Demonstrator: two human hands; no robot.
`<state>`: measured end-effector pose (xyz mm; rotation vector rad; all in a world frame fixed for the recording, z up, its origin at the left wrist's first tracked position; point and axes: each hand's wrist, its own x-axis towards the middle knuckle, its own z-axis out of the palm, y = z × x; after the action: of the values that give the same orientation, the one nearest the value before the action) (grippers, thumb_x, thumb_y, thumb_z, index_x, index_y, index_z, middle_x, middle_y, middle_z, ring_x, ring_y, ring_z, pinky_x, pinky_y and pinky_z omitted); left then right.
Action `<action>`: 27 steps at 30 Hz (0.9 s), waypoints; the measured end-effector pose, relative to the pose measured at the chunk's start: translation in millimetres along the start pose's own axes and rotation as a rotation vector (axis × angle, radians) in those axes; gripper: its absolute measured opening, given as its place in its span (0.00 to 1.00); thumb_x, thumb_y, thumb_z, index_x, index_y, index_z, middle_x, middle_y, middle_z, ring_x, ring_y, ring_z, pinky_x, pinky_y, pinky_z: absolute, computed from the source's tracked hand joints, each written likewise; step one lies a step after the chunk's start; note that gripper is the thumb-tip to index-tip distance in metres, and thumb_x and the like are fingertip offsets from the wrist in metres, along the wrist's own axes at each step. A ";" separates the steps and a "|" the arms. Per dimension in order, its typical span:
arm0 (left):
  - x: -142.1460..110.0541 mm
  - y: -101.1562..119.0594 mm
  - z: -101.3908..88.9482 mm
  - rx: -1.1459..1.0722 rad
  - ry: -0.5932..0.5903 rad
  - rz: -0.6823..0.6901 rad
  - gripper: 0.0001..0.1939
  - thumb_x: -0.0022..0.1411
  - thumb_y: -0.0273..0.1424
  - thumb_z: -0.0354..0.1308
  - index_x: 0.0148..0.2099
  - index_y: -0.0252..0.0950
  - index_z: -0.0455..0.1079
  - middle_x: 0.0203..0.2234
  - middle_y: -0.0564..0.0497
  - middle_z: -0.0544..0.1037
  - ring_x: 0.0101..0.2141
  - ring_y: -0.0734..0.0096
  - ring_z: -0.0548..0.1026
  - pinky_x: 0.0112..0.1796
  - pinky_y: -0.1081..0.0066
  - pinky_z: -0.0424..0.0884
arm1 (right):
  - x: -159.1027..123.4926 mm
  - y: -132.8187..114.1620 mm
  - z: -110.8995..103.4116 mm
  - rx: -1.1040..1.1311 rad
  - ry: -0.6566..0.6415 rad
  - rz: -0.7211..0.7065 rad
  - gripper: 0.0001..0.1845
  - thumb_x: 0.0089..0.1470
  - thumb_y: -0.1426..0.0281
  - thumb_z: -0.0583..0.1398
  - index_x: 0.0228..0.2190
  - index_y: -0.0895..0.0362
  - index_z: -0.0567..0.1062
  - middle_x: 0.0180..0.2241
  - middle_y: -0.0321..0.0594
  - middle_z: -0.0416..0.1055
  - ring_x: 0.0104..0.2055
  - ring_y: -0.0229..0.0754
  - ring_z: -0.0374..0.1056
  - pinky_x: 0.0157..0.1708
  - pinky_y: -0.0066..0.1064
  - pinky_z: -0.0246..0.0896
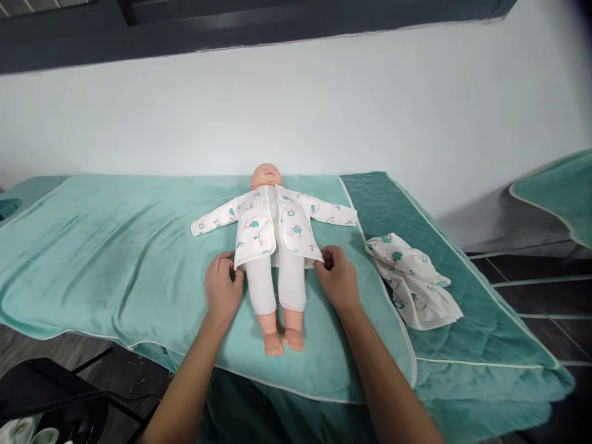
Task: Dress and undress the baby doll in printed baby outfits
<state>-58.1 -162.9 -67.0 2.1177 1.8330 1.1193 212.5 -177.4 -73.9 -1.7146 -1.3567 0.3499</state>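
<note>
A baby doll [292,280] lies on its back with its bare feet toward me. It has on a white printed baby jacket [296,229], the front unfastened and the sleeves spread wide. White cloth covers the body and legs down to the shins. At the lower left corner of the jacket, my left hand [224,287] is closed on the hem. My right hand [338,279] pinches the hem at the lower right corner. The fingertips of both hands are partly hidden by the hands themselves.
A teal blanket [92,246] lies under the doll, over a darker quilted cover [481,320]. To the right is a crumpled white printed baby garment [414,280]. A black chair [46,394] stands at lower left, and a white wall [287,105] rises behind the bed.
</note>
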 end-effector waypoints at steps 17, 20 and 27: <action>91.7 1.9 40.7 -1.421 -0.188 -0.664 0.21 0.58 0.42 0.67 0.48 0.32 0.76 0.44 0.42 0.83 0.48 0.54 0.79 0.52 0.58 0.74 | 32.9 -33.5 23.8 0.015 0.113 -0.734 0.29 0.65 0.76 0.51 0.64 0.48 0.63 0.63 0.45 0.65 0.65 0.51 0.61 0.62 0.53 0.61; 105.9 -2.5 48.6 -1.574 -0.287 -0.698 0.23 0.61 0.43 0.65 0.52 0.32 0.74 0.47 0.40 0.82 0.52 0.52 0.78 0.56 0.56 0.73 | 39.4 -45.7 25.0 0.077 0.018 -0.821 0.30 0.65 0.77 0.49 0.65 0.50 0.62 0.63 0.45 0.65 0.67 0.48 0.60 0.65 0.51 0.59; 122.5 -13.7 59.1 -1.714 -0.426 -0.624 0.24 0.66 0.40 0.61 0.59 0.33 0.70 0.52 0.40 0.80 0.55 0.54 0.76 0.60 0.56 0.70 | 26.6 -35.0 12.0 0.071 -0.224 -0.863 0.28 0.65 0.77 0.50 0.63 0.49 0.66 0.64 0.40 0.64 0.69 0.46 0.56 0.68 0.53 0.53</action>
<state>-35.1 -28.2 -62.5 0.5958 0.5716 1.1336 191.7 -148.3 -45.7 -0.9126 -2.0653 0.0867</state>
